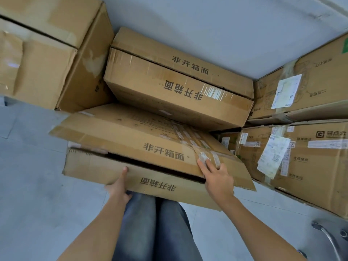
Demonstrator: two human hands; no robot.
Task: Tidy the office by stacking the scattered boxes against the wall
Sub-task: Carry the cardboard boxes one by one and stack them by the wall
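Reads 非开箱面 in black on each top flap of the near flat carton (131, 132), upright on the far flap and upside down on the near one, with a dark gap between the flaps. Lies low over the grey floor (37, 185), just in front of the jeans-clad legs (150, 223). Grips the near flap's edge with the left hand (118, 187), thumb on top, the other fingers hidden beneath. Presses the right hand (216, 176) flat on the far flap, fingers straight and slightly spread over crinkled clear tape (203, 157). Repeats the same 非开箱面 print on a second flat carton (169, 87), tilted behind the first and close to the pale wall (207, 25). Shows plain brown corrugated board, creased and tape-scarred, on a large carton (47, 63) at the floor's left edge. Carries 易点云 beside a square G logo on the lower right carton (310, 157), plus white shipping labels (273, 157) too blurred to read. Sits under another labelled carton (310, 81). Catches a metal chair base (327, 236) at the lower right corner.
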